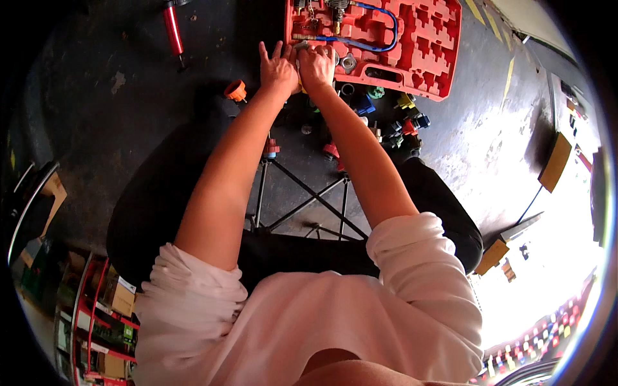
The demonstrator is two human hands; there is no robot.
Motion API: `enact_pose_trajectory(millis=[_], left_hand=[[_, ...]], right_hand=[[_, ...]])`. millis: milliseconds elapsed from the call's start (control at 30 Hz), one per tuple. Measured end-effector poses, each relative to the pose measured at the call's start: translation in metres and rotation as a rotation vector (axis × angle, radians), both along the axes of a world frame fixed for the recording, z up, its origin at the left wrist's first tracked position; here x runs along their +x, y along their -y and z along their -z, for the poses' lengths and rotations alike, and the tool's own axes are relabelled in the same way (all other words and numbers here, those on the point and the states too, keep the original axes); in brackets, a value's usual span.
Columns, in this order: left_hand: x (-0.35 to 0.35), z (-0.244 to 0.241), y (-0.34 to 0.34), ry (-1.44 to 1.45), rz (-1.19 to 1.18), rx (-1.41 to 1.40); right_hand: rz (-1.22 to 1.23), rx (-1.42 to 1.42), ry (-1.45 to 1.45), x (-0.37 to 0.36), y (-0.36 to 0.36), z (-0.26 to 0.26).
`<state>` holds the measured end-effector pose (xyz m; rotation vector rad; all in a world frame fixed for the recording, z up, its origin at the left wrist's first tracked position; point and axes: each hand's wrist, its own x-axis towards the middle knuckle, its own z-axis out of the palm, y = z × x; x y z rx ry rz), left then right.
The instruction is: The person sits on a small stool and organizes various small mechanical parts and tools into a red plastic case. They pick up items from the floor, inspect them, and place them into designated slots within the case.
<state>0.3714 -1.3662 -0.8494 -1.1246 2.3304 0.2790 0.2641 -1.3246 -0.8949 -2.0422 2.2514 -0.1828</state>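
Note:
My left hand [278, 71] and my right hand [316, 66] meet at the near left corner of a red moulded plastic case [446, 53]. On the left, some fingers point up and apart; those of the right are curled down. A small metal part [301, 45] shows between them, but their grips are hidden. Beside my right hand, a round metal cap [348, 62] sits in the case. A blue hose [393, 24] with brass-coloured fittings lies across its moulded slots. Nearer me are an orange cap [235, 90], a green cap [375, 91] and several coloured adapters [409, 127].
A red hand pump [173, 30] lies on the dark floor at the upper left. Between my legs is a crossed metal-rod frame [316, 197], with red fittings [271, 147] near its top. Red shelving [91, 313] with boxes stands at the lower left.

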Motion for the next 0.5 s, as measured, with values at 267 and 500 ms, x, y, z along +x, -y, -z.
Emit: enact_pose_trajectory(millis=[267,500], left_hand=[[0.009,-0.012,0.006,-0.039,0.006,0.069],[0.058,-0.027,-0.023,-0.235,-0.185,0.064]], right_hand=[[-0.067,-0.030,0.059,-0.025,-0.013,-0.022],[-0.035,0.202,0.154,-0.082,-0.088,-0.119]])
